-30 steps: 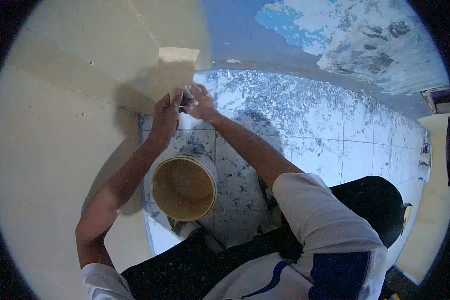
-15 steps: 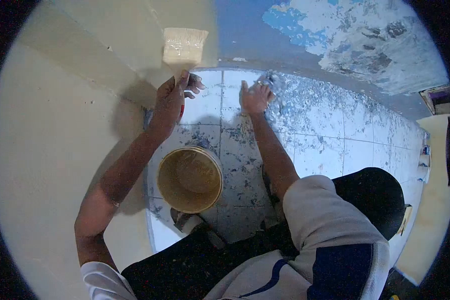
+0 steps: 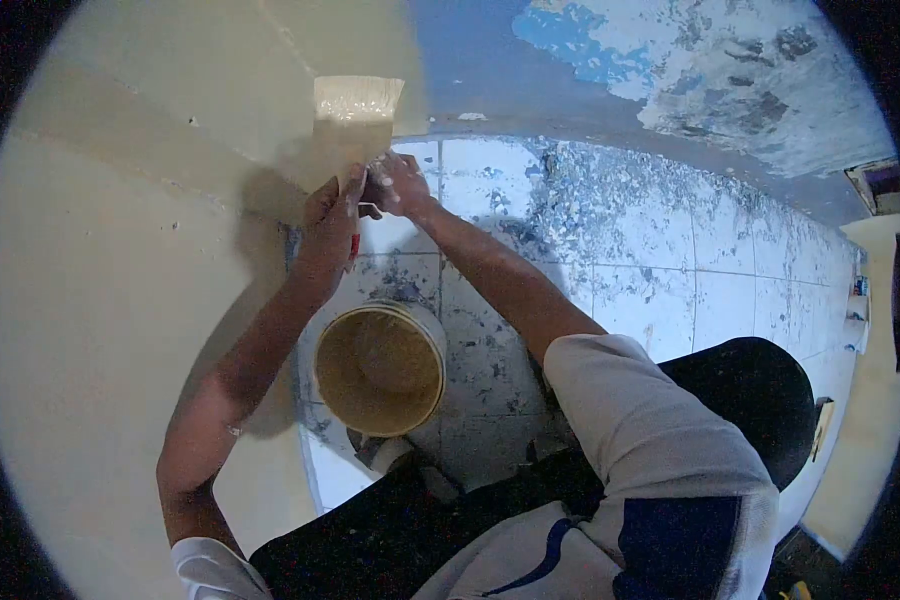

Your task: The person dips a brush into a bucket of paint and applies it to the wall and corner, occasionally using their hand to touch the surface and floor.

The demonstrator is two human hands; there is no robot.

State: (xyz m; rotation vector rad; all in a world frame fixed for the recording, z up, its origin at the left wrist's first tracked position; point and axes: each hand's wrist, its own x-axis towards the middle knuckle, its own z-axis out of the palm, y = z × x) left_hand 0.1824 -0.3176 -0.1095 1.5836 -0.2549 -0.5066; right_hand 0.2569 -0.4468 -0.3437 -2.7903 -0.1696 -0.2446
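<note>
A wide paintbrush (image 3: pixel 354 130) with pale bristles, coated in cream paint near the tips, points up in front of the wall corner. My left hand (image 3: pixel 332 205) is closed around its handle, and a bit of red shows below the palm. At the brush's lower right, my right hand (image 3: pixel 400 185) meets the left one with fingers curled in against the handle; some fingertips are hidden. Below both hands stands a round bucket (image 3: pixel 432 335), its inside smeared with cream-coloured paint.
A cream-painted wall (image 3: pixel 100 330) rises close on the left. Ahead, a blue wall (image 3: pixel 490 70) has a peeling patch (image 3: pixel 710 80). Grey-blue paint flakes (image 3: pixel 580 200) litter the white tiled floor (image 3: pixel 660 320). My legs (image 3: pixel 370 530) are near the bucket.
My right hand has left the flakes on the floor and moved left to the brush beside my left hand. The brush has dropped slightly lower in view.
</note>
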